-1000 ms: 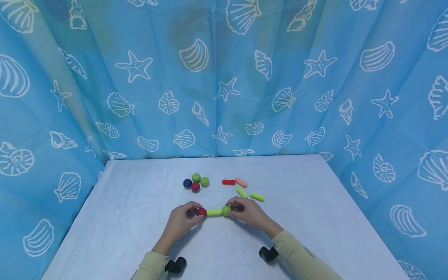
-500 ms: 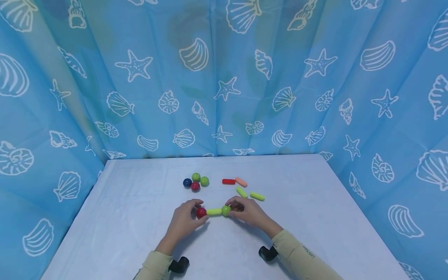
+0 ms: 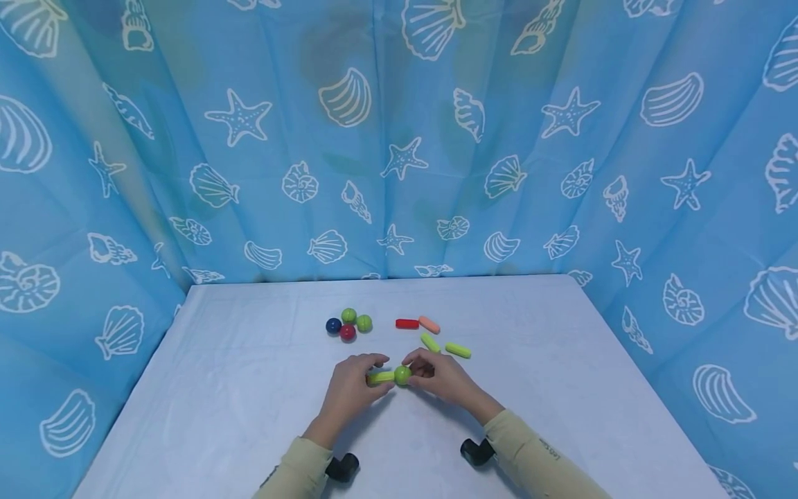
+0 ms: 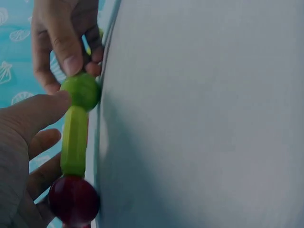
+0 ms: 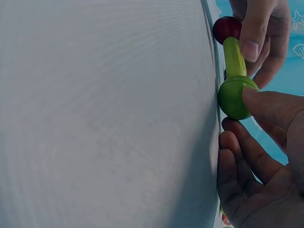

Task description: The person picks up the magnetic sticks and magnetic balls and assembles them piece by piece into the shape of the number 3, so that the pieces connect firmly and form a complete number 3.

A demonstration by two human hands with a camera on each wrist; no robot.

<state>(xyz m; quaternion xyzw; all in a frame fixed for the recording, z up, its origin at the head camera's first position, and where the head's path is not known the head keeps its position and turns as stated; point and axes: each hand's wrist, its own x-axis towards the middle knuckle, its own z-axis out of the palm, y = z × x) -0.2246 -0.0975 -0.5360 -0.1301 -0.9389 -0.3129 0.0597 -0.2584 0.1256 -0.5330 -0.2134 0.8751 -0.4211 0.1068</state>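
Note:
A yellow-green rod joins a green ball on its right to a red ball on its left. The left hand hides that red ball in the head view. Its thumb and fingers lie apart around the rod, and the thumb tip comes up to the green ball in the left wrist view; whether it touches cannot be told. With thumb and fingertips, the right hand pinches the green ball from the right.
Behind the hands lie a blue ball, another red ball and two green balls. To their right are a red rod, a pink rod and two yellow-green rods. A shell-patterned curtain surrounds the white table.
The left hand has loosened from the red ball and shifted right along the rod toward the green ball. The right hand stays in place on the green ball.

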